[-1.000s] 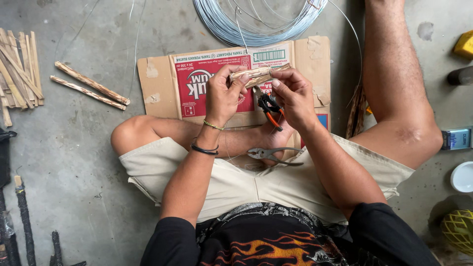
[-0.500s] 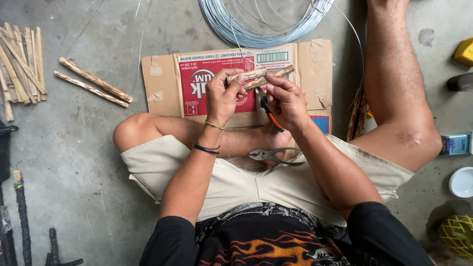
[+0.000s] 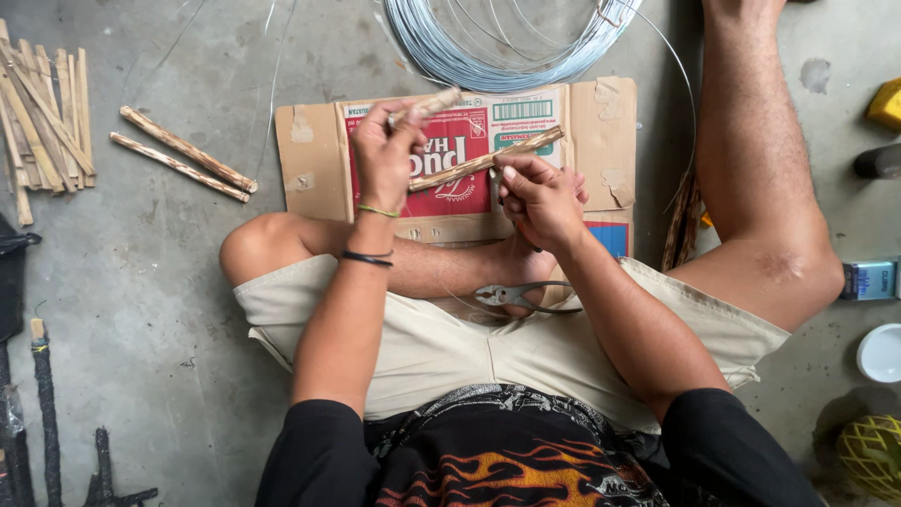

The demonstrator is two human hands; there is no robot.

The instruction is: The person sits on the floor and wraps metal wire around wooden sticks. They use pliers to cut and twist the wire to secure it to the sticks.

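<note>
Black shirt (image 3: 488,460) with flame print sat nearest the camera, cream shorts (image 3: 441,347) just past it. Person sat on the concrete floor (image 3: 141,282), left leg folded in, right leg stretched out toward the top edge. Metal pliers (image 3: 511,297) lay on the lap by the folded foot, touched by neither hand.

Left hand (image 3: 383,160) was raised over the flattened cardboard box (image 3: 601,122), fingers closed around a short bamboo stick (image 3: 427,106); stick end poked out past the thumb toward the upper right. Two thin bands ringed the left wrist. Right hand (image 3: 542,195) was just beside it, fingers curled tight around the lower end of a second bamboo stick (image 3: 488,160), which slanted from near the left wrist up to the right. Something dark showed under the right palm, could not tell what. The two sticks were close, apart at the ends; whether they touched near the left hand could not be told.

Cardboard lay flat on the floor under both hands, red printed panel in the middle. Two loose sticks (image 3: 183,155) lay left of the cardboard, well apart from the hands. Pile of split bamboo strips (image 3: 42,122) sat at the far left edge. Coil of grey wire (image 3: 497,42) lay beyond the cardboard at the top. White lid (image 3: 880,352) and yellow netted ball (image 3: 868,455) sat at the right edge.
</note>
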